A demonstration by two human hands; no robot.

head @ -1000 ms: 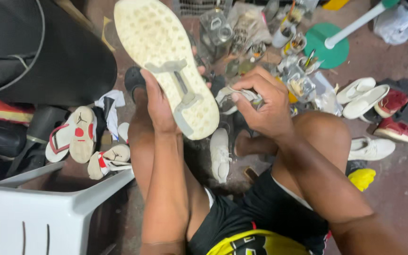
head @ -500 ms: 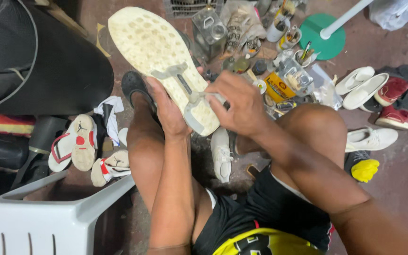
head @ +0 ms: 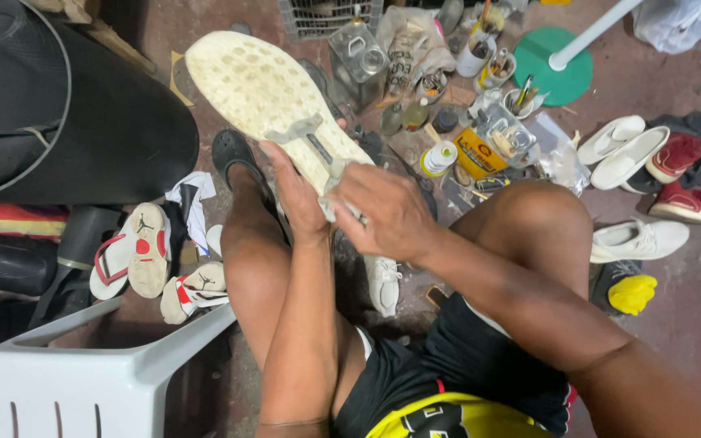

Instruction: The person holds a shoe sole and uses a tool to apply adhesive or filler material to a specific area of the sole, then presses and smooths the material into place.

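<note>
Sneaker sole (head: 265,97) above yellow label (head: 479,154)

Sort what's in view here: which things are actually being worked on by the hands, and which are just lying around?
In use:
- white shoe, held sole-up by the left hand
- small pale cloth or pad, pressed to the sole's heel end by the right hand

Lying about:
- glue bottle
- cups of brushes
- white and red shoes
- loose soles
- white plastic chair

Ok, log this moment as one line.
left hand: holds upturned cream rubber-soled shoe | right hand: presses small grey cloth on sole heel | person seated, floor cluttered
</note>
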